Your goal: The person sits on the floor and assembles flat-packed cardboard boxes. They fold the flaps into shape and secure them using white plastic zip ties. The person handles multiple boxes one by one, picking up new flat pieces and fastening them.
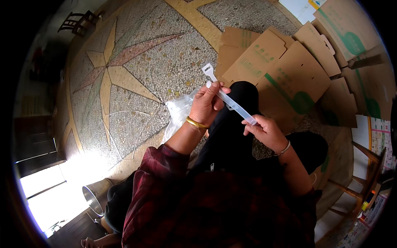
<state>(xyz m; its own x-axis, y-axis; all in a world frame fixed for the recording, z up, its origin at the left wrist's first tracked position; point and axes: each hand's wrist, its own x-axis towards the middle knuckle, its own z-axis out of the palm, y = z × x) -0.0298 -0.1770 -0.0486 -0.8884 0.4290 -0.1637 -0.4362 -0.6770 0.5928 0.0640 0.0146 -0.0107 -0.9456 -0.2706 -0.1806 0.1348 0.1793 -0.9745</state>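
Observation:
A plastic carrying handle (236, 106), a long translucent strip with a white slotted tab at its upper end, slants across above my dark-trousered knee. My left hand (208, 102), with a gold bangle at the wrist, pinches it just below the tab. At the lower right end, my right hand (265, 131) grips the strip between thumb and fingers. Under and behind my left wrist lies a clear plastic bag (178, 111) with whitish contents I cannot make out.
Flattened cardboard cartons (289, 78) with green print overlap in a pile at the right. A metal bucket (94, 198) lies tilted at lower left, near another person's hand (87, 242). Thin white cords (134, 111) trail over the pebbled floor. A wooden chair (364, 182) stands at the right.

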